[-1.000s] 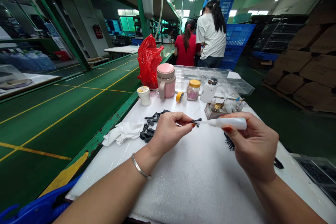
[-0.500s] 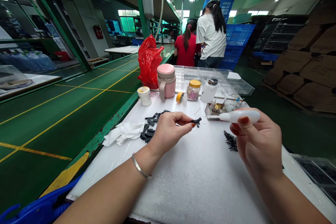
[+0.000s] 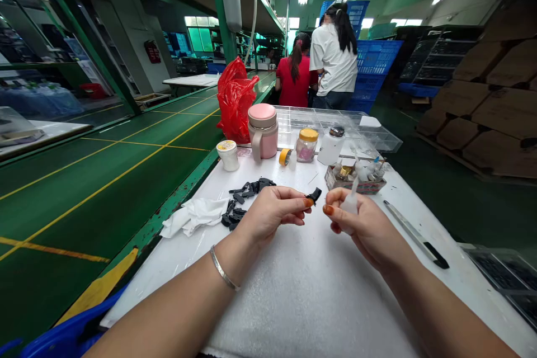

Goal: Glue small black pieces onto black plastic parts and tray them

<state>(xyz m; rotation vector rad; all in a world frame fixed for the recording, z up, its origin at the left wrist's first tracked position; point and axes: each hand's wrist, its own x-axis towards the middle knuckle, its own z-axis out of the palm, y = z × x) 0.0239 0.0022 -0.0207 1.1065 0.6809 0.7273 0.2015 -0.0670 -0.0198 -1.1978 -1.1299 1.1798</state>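
Observation:
My left hand (image 3: pixel 272 210), a metal bangle on its wrist, pinches a small black plastic part (image 3: pixel 315 196) between thumb and fingertips above the white table. My right hand (image 3: pixel 369 224) is closed around a small white squeeze bottle (image 3: pixel 351 200) with its narrow nozzle pointing up. Most of the bottle's body is hidden by the fingers. A short gap lies between the nozzle and the black part. Beyond my left hand is a heap of black parts (image 3: pixel 241 197), beside a crumpled white cloth (image 3: pixel 195 215).
A patterned box of small bottles (image 3: pixel 364 185) stands past my right hand. Behind are a pink mug (image 3: pixel 263 137), a yellow-lidded jar (image 3: pixel 307 148), a white bottle (image 3: pixel 331 146) and a yellow tape roll (image 3: pixel 285 157). A slim silver-and-black tool (image 3: pixel 415 233) lies right. Two people stand farther off.
My right hand has moved left and lower, and the squeeze bottle has turned from lying level to nozzle up. The nozzle has left the black part. My left hand keeps its pinch, tilting the part.

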